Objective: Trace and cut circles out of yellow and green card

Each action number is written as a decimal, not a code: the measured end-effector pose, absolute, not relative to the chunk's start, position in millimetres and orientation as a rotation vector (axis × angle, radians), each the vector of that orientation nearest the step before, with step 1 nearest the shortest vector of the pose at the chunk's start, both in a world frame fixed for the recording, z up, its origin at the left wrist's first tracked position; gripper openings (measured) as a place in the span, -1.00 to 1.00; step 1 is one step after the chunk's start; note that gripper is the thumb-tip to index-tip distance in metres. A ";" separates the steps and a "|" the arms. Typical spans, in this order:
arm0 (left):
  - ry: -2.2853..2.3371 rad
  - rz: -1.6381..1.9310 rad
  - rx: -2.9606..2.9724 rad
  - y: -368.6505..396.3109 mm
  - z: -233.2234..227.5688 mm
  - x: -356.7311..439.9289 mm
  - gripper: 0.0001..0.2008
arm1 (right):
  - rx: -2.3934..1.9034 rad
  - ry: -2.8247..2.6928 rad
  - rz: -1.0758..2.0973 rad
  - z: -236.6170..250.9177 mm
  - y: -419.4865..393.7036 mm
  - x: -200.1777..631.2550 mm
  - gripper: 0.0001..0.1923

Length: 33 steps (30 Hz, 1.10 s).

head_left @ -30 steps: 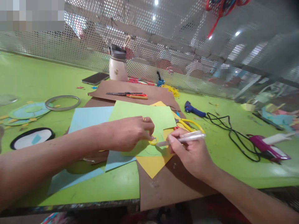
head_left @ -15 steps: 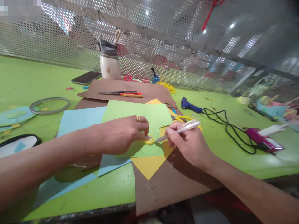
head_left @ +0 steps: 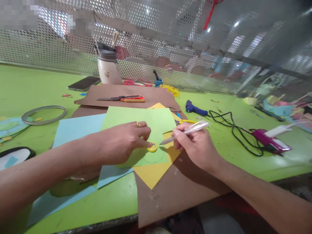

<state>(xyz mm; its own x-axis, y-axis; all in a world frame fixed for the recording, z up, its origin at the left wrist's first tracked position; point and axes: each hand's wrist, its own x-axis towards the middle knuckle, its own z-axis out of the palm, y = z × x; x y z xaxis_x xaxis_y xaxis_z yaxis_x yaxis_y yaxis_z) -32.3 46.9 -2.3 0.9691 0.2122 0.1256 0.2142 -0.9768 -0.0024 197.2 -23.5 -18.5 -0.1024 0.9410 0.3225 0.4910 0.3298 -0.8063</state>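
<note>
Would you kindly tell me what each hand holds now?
Left hand: fingertips pinning yellow ring to green paper.
Right hand: closed on pen.

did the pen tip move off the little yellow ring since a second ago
Yes. The pen tip, earlier touching the yellow ring, now sits slightly right of it, above the green paper; the left hand pins the ring.

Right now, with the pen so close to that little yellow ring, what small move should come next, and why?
Probably bring the pen tip down against the edge of the yellow ring and trace round it. The left hand pins the ring flat on the green paper, while the right hand holds the pen tip just beside it, and a curved line already shows below.
</note>
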 end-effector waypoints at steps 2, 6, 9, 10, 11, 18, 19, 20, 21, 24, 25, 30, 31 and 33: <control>-0.353 -0.186 -3.079 45.0 -1.2 -32.6 -0.52 | -1.292 -1.743 0.641 -16.5 -23.6 196.3 -0.77; -0.418 -0.102 -3.038 39.3 3.9 -31.6 -0.49 | -1.218 -1.720 0.725 -10.5 -21.6 194.2 -0.77; -0.465 -0.032 -3.028 34.5 8.8 -30.2 -0.45 | -1.145 -1.794 0.723 -10.3 -19.8 194.9 -0.80; -0.486 -0.011 -3.024 33.2 10.1 -29.8 -0.43 | -1.126 -1.868 0.690 -11.5 -19.5 195.3 -0.79; -0.510 0.012 -3.019 32.0 11.0 -29.6 -0.42 | -1.109 -1.960 0.647 -13.1 -19.5 195.5 -0.77; -0.585 0.078 -3.034 27.6 9.6 -29.6 -0.43 | -1.130 -2.317 0.423 -17.9 -22.1 192.1 -0.76; -0.617 0.085 -3.041 25.9 9.0 -28.6 -0.45 | -1.126 -2.325 0.415 -18.0 -21.6 191.8 -0.76; -0.655 0.090 -3.036 23.3 8.4 -26.9 -0.48 | -1.122 -2.328 0.414 -18.3 -20.8 191.6 -0.75; -0.700 0.094 -3.015 19.5 7.9 -24.2 -0.52 | -1.118 -2.330 0.420 -19.0 -19.8 191.7 -0.74; -0.846 0.116 -2.859 1.4 6.0 -10.2 -0.69 | -1.103 -2.314 0.449 -22.3 -16.0 192.2 -0.73; -0.882 0.125 -2.808 -6.0 5.1 -4.1 -0.73 | -1.097 -2.302 0.463 -23.4 -14.9 192.3 -0.73; -1.023 0.070 -2.699 -35.6 -4.7 19.2 -0.83 | -1.058 -2.264 0.539 -23.7 -13.1 192.3 -0.76; -1.036 0.020 -2.677 -38.8 -7.6 20.7 -0.83 | -1.060 -2.265 0.544 -23.0 -13.3 192.5 -0.76; -1.047 -0.070 -2.640 -43.2 -13.5 20.9 -0.81 | -1.078 -2.266 0.555 -21.9 -13.8 192.9 -0.77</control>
<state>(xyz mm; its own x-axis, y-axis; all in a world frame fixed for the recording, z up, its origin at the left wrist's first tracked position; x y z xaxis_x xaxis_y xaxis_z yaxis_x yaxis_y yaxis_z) 20.9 -43.2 -13.5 0.7334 0.6622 0.1539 0.6768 -0.6897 -0.2575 192.9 -13.8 -21.9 -0.5174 0.7976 0.3099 0.5641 0.5903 -0.5774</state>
